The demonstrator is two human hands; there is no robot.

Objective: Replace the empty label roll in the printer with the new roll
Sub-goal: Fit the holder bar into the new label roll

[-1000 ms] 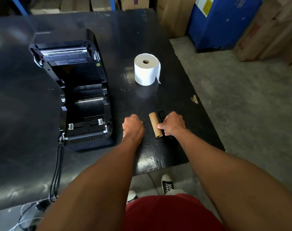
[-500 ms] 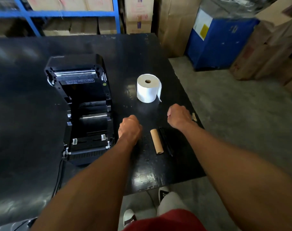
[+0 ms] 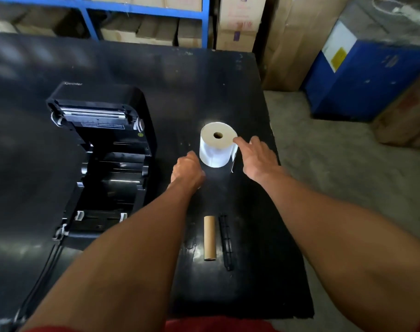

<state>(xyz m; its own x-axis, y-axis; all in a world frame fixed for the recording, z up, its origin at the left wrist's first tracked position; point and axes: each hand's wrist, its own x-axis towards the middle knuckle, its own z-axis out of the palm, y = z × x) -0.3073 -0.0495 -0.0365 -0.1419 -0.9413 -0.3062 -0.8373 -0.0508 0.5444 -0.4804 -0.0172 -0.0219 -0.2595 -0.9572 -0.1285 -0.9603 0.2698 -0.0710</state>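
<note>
Right hand (image 3: 259, 159) at new roll (image 3: 217, 144), left hand (image 3: 187, 170) beside it.

Right fingers (image 3: 239, 140) spread apart, index tip at the roll's top rim, no grip. Left fingers curled under, nothing seen in them, knuckles just beside the roll's left side. Roll stands on end toward the desk's (image 3: 252, 283) right edge. Empty core (image 3: 209, 238) and black spindle (image 3: 225, 240) lie side by side nearer the near edge. Printer (image 3: 103, 164) left of them, lid up, bay bare. Desk top black, scuffed, glossy. Behind it: blue rack (image 3: 142, 7), cardboard boxes (image 3: 237, 22). Right of it: concrete floor (image 3: 324, 176), blue crate (image 3: 362, 77). Versus 0.5 s ago: both hands moved from near the core up to the roll, and the right has opened. Core and spindle unmoved.
</note>
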